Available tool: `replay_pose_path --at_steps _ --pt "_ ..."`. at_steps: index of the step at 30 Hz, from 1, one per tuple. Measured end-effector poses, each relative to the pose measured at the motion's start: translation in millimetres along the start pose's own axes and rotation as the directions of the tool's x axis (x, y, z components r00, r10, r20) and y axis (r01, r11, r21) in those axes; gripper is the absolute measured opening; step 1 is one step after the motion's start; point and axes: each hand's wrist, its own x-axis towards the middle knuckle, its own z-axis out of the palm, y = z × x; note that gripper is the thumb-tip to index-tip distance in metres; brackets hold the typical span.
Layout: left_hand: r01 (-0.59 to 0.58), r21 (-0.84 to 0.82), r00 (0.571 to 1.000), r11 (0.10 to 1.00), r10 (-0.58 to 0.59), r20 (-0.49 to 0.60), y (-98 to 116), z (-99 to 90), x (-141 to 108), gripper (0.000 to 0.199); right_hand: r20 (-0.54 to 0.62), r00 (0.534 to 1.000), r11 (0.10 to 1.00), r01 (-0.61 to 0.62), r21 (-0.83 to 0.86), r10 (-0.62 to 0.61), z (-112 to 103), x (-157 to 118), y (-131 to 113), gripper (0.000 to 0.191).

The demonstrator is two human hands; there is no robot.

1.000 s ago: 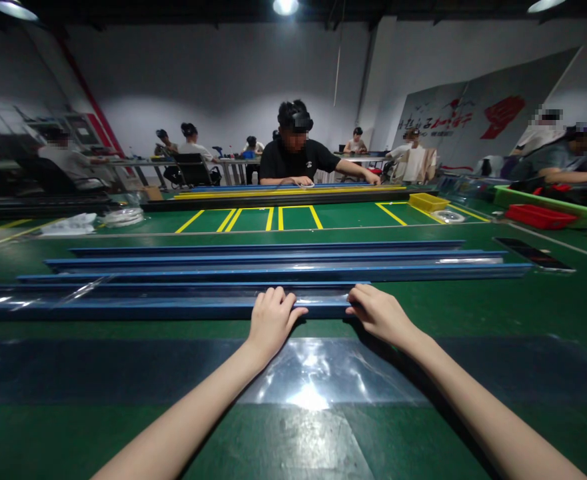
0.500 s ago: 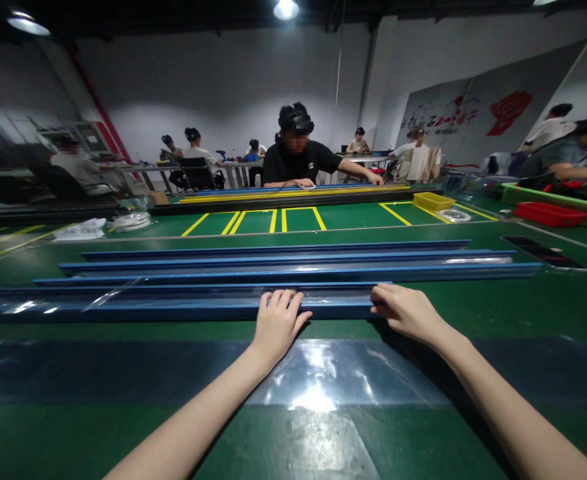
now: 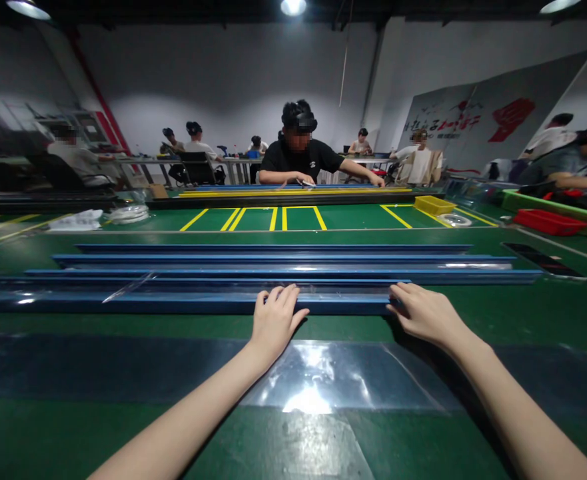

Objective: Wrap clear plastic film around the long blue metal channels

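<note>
A long blue channel profile (image 3: 173,307) lies across the green table in front of me, with clear film along its trough. My left hand (image 3: 274,320) rests on its near wall, fingers reaching over into the trough and thumb spread to the side. At the channel's right end, my right hand (image 3: 418,308) has its fingers curled around the tip; the fingertips are partly hidden. Just behind lie several similar blue profiles (image 3: 223,259), side by side. Nearer to me, a wide strip of clear plastic film (image 3: 123,367) lies flat and shiny under my forearms.
A phone (image 3: 543,260) lies on the right. Farther off are a yellow tray (image 3: 434,205), a red tray (image 3: 550,221), a green bin (image 3: 563,210) and coiled white material (image 3: 129,213). Across the table, a person in black (image 3: 300,157) handles long yellow and black profiles (image 3: 293,195).
The nearest blue channel has slid to the right, together with my right hand at its end. My left hand has stayed nearly in place on it.
</note>
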Motion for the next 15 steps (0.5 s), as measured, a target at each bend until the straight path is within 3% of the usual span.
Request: replay_pose_path --at_steps 3,5,10,15 --pt "0.002 -0.001 1.000 1.000 -0.002 0.001 0 0.0 1 0.032 -0.039 0.998 0.999 0.053 0.012 -0.053 5 5 -10 0.036" --pt "0.004 0.000 1.000 1.000 -0.004 0.008 -1 0.1 1 0.032 -0.054 0.993 0.994 0.104 0.042 -0.101 10 10 -19 0.041" --pt "0.005 -0.008 1.000 1.000 -0.005 0.025 -1 0.1 2 0.026 -0.086 0.985 0.978 0.162 0.133 -0.151 20 19 -40 0.034" --pt "0.001 -0.007 1.000 1.000 -0.001 0.027 0 -0.9 2 0.022 -0.089 0.987 0.976 0.147 0.158 -0.134 23 18 -45 0.027"
